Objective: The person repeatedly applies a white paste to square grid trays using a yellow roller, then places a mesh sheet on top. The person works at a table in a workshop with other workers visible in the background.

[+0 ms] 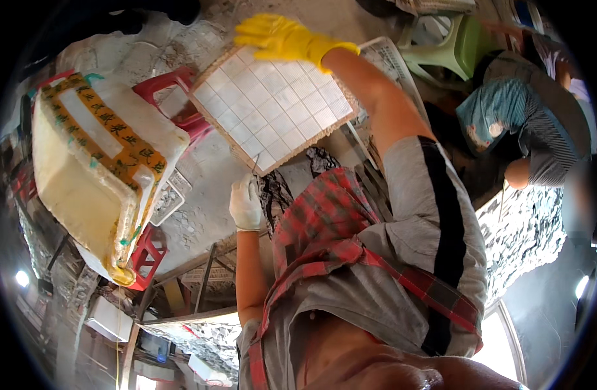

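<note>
A square panel [276,107], white with a grid of lines and a rough brown edge, lies in front of me. My right hand [279,42], in a yellow rubber glove, rests over its far edge with the fingers stretched out. Close to the panel's near corner is my left hand [245,205], in a white glove, its fingers closed on a thin dark tool [255,162]. The tool points up and its tip meets the panel near that corner. I cannot make out the tool's exact kind. A red checked apron [321,214] covers my front.
At left stands a large pale foam box [84,182] with orange tape. Red plastic stools [152,257] and a white crate [172,195] sit around it. A green stool [451,49] is at far right. Another person [539,123] bends over a pale, rough heap [522,234] on the right.
</note>
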`<move>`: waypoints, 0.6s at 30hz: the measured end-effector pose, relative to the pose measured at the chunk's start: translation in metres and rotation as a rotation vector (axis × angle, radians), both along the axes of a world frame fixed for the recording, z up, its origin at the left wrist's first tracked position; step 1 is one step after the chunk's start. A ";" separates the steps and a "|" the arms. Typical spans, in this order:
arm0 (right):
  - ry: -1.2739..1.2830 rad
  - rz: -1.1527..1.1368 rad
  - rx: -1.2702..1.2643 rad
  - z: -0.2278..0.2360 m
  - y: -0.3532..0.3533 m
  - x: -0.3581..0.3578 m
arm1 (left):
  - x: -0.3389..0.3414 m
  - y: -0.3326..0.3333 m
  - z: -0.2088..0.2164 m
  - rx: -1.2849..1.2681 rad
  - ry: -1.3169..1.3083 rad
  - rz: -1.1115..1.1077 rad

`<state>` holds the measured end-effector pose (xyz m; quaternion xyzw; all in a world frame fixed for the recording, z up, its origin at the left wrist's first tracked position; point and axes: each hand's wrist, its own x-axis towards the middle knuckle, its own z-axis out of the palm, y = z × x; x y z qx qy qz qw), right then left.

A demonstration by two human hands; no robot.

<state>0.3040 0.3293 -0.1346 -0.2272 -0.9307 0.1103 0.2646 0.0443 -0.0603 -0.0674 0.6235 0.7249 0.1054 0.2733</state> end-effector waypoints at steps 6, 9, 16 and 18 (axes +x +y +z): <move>-0.644 -0.128 -0.502 0.041 -0.161 0.002 | 0.000 -0.007 -0.005 0.000 -0.036 0.049; -0.038 -0.034 -0.098 0.022 -0.215 -0.017 | 0.001 -0.001 0.006 -0.007 -0.112 0.035; -0.012 -0.660 -0.354 0.023 -0.044 -0.159 | -0.004 -0.012 0.029 -0.031 -0.198 0.163; 0.097 -0.355 -0.316 0.015 -0.081 -0.206 | -0.009 -0.018 0.027 0.027 -0.201 0.172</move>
